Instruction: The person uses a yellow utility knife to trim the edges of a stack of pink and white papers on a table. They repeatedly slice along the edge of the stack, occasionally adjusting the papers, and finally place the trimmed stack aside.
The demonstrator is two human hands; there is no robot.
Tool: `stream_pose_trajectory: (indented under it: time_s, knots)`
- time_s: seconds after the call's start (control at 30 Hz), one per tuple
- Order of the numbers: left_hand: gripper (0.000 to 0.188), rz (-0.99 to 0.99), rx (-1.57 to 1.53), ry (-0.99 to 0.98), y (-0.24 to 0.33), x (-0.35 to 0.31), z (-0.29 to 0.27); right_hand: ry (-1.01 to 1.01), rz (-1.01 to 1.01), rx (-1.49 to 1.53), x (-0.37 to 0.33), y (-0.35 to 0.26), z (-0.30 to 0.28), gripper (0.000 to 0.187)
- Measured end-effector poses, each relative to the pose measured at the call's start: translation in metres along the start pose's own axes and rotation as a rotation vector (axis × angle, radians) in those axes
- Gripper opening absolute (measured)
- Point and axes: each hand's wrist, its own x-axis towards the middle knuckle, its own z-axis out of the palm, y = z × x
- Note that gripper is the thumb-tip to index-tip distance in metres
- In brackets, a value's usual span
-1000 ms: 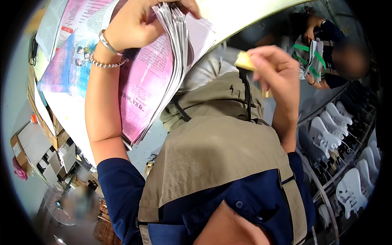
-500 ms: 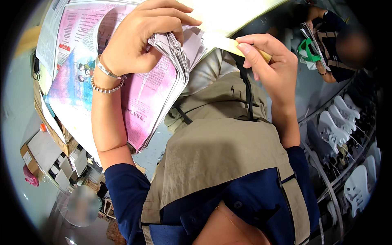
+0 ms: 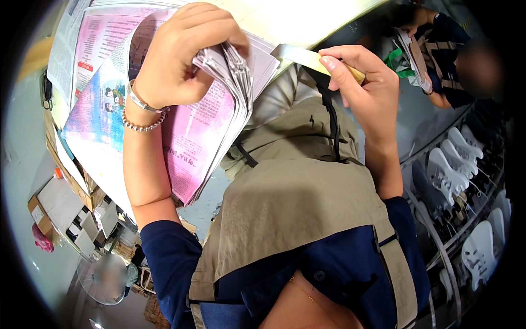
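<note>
At the upper left of the head view, my left hand [image 3: 189, 60] is closed round the bunched edge of a thick stack of newspaper [image 3: 200, 142]. Its sheets are printed in pink and bend over near my fingers. My right hand [image 3: 364, 82] pinches the yellow handle of a knife [image 3: 298, 56]. The flat, silvery blade points left, its tip beside the right edge of the paper. Part of the handle is covered by my fingers.
More newspaper [image 3: 96, 41] lies under and left of the stack on a pale table [image 3: 307, 24]. At the far right stands a metal rack [image 3: 438, 247] with white shoe-shaped pieces [image 3: 446, 172]. Beyond, a co-worker [image 3: 446, 44] holds papers [image 3: 411, 55] near a green object.
My left fingers have curled in tighter over the paper stack. The knife's blade has turned slightly, showing more silver. The co-worker's papers have shifted left and the green object is more covered.
</note>
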Motion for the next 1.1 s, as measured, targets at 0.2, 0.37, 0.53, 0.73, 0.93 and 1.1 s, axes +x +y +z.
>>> stream_pose_trajectory:
  time_s: [0.2, 0.37, 0.53, 0.73, 0.93, 1.1]
  knots:
    - [0.043, -0.063, -0.02, -0.009, 0.0026, -0.0052, -0.0045, -0.011, -0.063, 0.007, -0.001, -0.0038, 0.0011, 0.01]
    - [0.04, 0.055, 0.029, -0.012, -0.003, -0.0027, -0.0029, -0.023, -0.071, 0.022, -0.0002, -0.004, 0.0017, 0.01]
    - [0.041, 0.029, 0.075, -0.064, -0.0032, -0.004, -0.0051, -0.02, -0.07, 0.027, -0.0012, -0.0046, 0.0019, 0.01]
    - [0.04, 0.017, 0.023, -0.046, -0.0018, -0.0041, -0.0037, 0.026, -0.091, 0.008, -0.002, -0.0043, 0.0016, 0.009]
    - [0.041, 0.045, 0.045, -0.049, -0.0024, -0.0036, -0.0046, 0.028, -0.112, -0.01, -0.004, -0.0088, 0.0004, 0.009]
    - [0.041, 0.049, 0.049, -0.045, -0.0013, -0.0047, -0.0054, 0.017, -0.135, -0.031, -0.0027, -0.003, 0.0011, 0.009]
